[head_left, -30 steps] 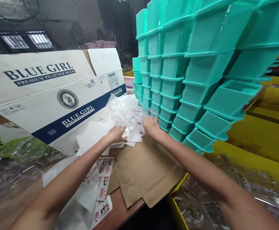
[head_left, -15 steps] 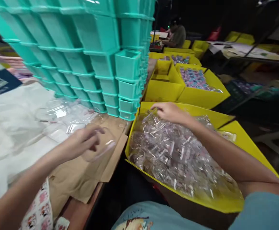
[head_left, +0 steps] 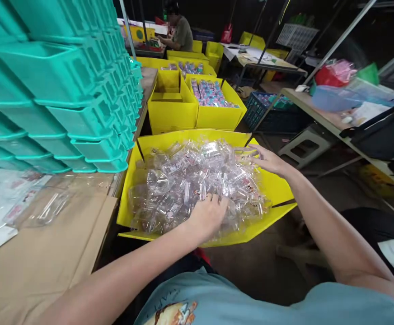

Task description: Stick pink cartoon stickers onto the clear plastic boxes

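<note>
A yellow box [head_left: 271, 183] is heaped with clear plastic containers [head_left: 186, 180], some bearing small printed pictures. My left hand [head_left: 208, 216] rests palm down on the near part of the heap, its fingers slightly apart and bent down among the containers. The fingertips are partly hidden. At the box's far right edge, my right hand [head_left: 268, 161] pinches the rim of a clear plastic container [head_left: 241, 154] at the side of the heap. On the brown cardboard at left lies another clear plastic container [head_left: 49, 207], with no hand on it.
Tall stacks of turquoise bins [head_left: 58, 76] stand on the cardboard-covered table [head_left: 71, 243] at left. Beyond the heap are yellow boxes [head_left: 173, 110], one with colourful packed items. A person [head_left: 183, 34] sits farther back. A stool [head_left: 305, 144] and side table [head_left: 322, 106] are at right.
My view has turned right. My left hand has moved from a clear container above the cardboard onto the heap. My right hand has shifted to the box's right side.
</note>
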`<action>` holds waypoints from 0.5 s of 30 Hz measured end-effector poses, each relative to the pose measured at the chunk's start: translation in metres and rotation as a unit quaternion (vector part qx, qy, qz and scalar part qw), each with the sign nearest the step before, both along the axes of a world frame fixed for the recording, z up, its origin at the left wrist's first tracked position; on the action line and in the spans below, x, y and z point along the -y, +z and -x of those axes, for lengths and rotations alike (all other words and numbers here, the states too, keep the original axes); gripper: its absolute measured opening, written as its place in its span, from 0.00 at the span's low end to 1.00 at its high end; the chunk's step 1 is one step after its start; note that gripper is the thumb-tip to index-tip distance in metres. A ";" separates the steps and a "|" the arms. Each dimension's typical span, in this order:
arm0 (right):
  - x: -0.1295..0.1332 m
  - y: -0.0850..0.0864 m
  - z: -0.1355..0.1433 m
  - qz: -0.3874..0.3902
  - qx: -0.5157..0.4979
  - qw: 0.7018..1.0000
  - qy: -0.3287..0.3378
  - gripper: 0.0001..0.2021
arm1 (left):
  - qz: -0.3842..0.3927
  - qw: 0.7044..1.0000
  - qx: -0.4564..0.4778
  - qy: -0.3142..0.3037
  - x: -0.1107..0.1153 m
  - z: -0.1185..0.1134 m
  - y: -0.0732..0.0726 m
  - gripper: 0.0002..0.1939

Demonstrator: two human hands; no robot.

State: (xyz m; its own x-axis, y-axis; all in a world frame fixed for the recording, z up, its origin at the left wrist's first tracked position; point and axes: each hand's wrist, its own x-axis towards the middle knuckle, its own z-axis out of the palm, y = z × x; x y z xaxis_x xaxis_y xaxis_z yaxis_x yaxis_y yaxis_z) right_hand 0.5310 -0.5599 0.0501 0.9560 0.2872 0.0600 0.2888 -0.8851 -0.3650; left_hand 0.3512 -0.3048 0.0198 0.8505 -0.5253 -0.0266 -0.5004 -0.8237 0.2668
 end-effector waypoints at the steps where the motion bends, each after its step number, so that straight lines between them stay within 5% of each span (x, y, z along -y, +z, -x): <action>1: 0.005 -0.006 0.002 -0.020 0.010 1.000 -0.001 0.30 | -0.015 0.999 0.033 -0.007 0.004 0.000 -0.008 0.17; 4: 0.005 -0.023 -0.003 -0.054 0.044 0.998 0.008 0.29 | -0.008 0.996 0.085 -0.027 -0.002 0.001 -0.022 0.26; 8: -0.015 -0.027 -0.018 -0.031 0.063 0.997 0.036 0.24 | 0.039 0.997 0.045 -0.038 -0.036 0.021 -0.023 0.48; 13: -0.078 0.015 -0.011 -0.044 0.151 0.981 0.111 0.30 | 0.089 0.995 0.012 0.034 -0.100 0.067 -0.008 0.48; 15: -0.126 0.036 0.002 -0.057 0.189 0.956 0.216 0.28 | 0.115 0.990 0.034 0.079 -0.136 0.081 0.002 0.39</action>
